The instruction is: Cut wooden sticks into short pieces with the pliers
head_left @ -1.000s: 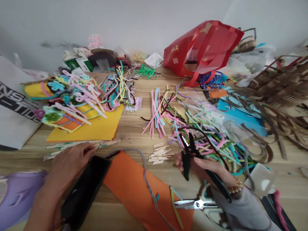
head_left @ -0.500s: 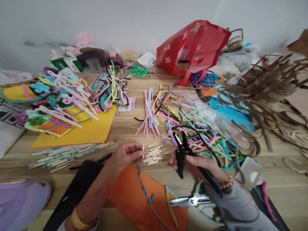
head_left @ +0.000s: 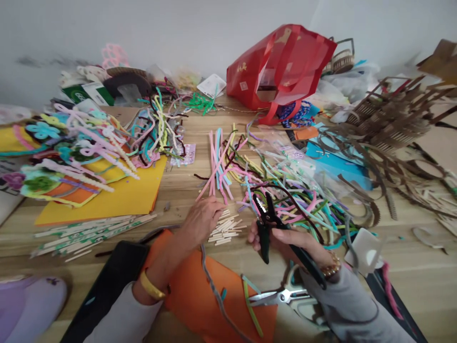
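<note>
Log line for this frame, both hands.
left hand: at cut wooden sticks, grip unclear | right hand: holding black wire strippers

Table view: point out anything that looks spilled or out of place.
The pipe cleaners look spilled: they trail out of a clear bag in a tangled heap across the table, beside the pliers in the right hand.

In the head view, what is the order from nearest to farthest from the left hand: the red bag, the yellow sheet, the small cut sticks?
From the left hand:
1. Small cut wooden sticks: just to its right.
2. Yellow sheet: to its left.
3. Red bag: far ahead, at the table's back.
</note>
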The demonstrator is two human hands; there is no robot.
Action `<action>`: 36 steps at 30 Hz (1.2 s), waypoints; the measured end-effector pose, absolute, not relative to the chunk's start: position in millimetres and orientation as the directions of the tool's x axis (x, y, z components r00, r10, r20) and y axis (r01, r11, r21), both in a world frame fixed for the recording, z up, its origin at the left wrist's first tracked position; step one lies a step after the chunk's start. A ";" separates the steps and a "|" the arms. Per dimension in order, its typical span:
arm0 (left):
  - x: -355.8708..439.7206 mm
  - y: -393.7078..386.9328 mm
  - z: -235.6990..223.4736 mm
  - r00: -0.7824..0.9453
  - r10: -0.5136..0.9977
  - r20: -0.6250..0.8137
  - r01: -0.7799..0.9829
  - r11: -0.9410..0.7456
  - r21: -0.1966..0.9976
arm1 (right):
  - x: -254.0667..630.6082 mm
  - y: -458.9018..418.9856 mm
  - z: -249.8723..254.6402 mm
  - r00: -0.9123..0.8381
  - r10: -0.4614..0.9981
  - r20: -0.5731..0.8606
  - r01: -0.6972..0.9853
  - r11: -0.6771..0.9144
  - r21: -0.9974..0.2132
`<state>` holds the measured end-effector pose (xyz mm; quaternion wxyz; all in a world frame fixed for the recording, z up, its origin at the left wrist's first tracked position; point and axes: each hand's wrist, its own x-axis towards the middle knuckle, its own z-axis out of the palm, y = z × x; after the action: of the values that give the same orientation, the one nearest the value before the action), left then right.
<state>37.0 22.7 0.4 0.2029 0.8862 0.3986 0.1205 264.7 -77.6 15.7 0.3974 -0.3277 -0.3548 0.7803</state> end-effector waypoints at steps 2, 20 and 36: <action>36.8 25.7 0.3 0.667 0.745 0.015 0.647 -0.589 0.483 | 264.6 -76.9 15.5 -0.464 0.856 -0.230 -0.404 -0.435 -0.805; 37.1 28.0 5.5 0.553 0.833 -0.016 0.622 -0.400 0.674 | 264.2 -74.6 14.1 -0.444 0.858 -0.258 -0.439 -0.459 -0.772; 74.3 -27.4 20.2 0.783 0.535 -0.318 0.068 0.434 0.898 | 237.9 -80.1 11.7 -0.605 0.794 -0.060 -0.653 -0.538 -0.533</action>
<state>74.3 -27.4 20.2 0.7937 0.5111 0.2952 0.1470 237.9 -80.1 11.7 0.4187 -0.1493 -0.2361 0.8641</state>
